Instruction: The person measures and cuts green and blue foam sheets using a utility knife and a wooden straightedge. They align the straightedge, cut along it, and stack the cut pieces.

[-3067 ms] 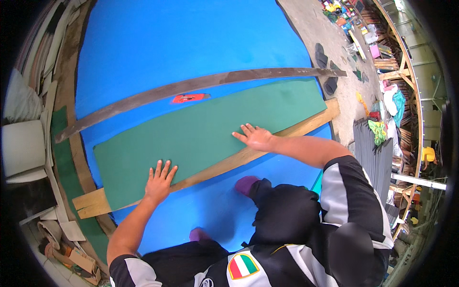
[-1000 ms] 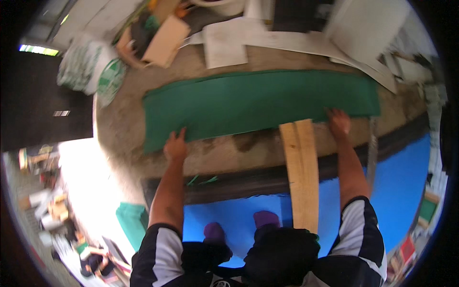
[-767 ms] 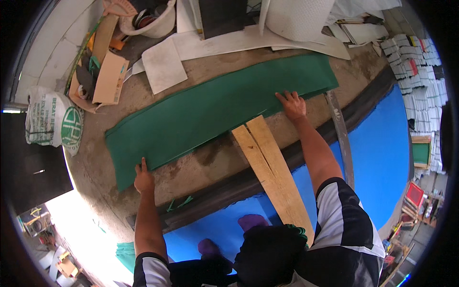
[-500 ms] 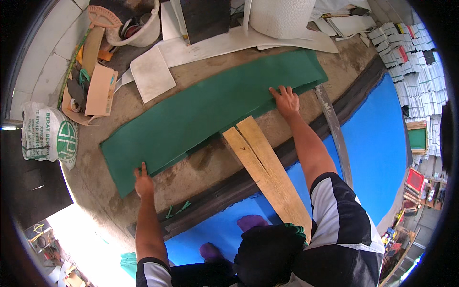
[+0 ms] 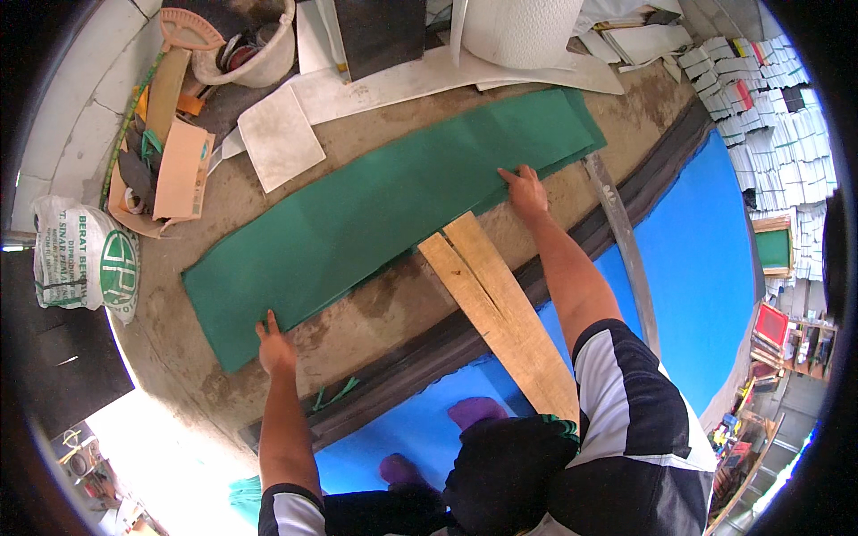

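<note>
A long green sheet lies slantwise on the bare floor, more than one layer showing along its near edge and right end. At its near left part rests my left hand, index finger stretched onto the sheet and thumb apart. Farther right, my right hand touches the same near edge with thumb and fingers spread over it. Some fingertips of both hands are hard to make out. Between the hands, a split wooden board reaches the sheet's edge.
Blue sheeting lies under my feet, bordered by a dark strip and a grey bar. Beyond are a white pad, white roll, tub, cardboard box and sack. White stacks stand right.
The green sheet's right part now lies flatter, with less gap between layers at the near edge. Both hands stay on that edge, shifted only slightly. The whole view has shifted a little.
</note>
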The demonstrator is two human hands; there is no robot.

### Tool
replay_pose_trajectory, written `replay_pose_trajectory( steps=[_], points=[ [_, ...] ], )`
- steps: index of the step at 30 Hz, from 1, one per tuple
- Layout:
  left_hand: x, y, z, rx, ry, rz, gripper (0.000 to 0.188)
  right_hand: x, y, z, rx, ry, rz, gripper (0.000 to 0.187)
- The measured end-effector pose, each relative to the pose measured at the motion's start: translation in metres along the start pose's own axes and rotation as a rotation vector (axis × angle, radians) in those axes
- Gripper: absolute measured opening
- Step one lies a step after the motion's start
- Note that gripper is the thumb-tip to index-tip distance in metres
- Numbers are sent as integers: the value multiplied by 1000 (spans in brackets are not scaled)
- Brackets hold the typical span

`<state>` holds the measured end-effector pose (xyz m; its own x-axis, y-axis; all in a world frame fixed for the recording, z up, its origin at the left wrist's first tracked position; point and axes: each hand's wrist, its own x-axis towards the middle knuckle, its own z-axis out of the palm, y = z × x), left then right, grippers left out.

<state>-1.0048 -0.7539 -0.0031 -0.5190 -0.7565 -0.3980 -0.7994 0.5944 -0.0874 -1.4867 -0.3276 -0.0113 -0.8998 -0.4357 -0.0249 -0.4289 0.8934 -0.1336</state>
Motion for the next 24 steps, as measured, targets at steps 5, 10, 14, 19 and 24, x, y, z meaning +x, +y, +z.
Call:
replay_pose_trajectory(
  steps=[5,10,14,19,24],
  points=[
    [4,-30,10,8,-9,35,77,-6,-28,-4,-20,-66,27,48],
    [11,-29,15,10,-49,83,79,-10,-31,-15,-64,-201,80,53],
    [9,-12,17,7,-151,90,77,-31,-36,-34,28,-172,108,58],
    [-51,25,-51,-249,-70,275,62,-97,-107,-119,282,-174,87,53],
    [-194,109,-228,-552,-143,518,47,-183,-166,-273,398,-167,52,52]
  ],
)
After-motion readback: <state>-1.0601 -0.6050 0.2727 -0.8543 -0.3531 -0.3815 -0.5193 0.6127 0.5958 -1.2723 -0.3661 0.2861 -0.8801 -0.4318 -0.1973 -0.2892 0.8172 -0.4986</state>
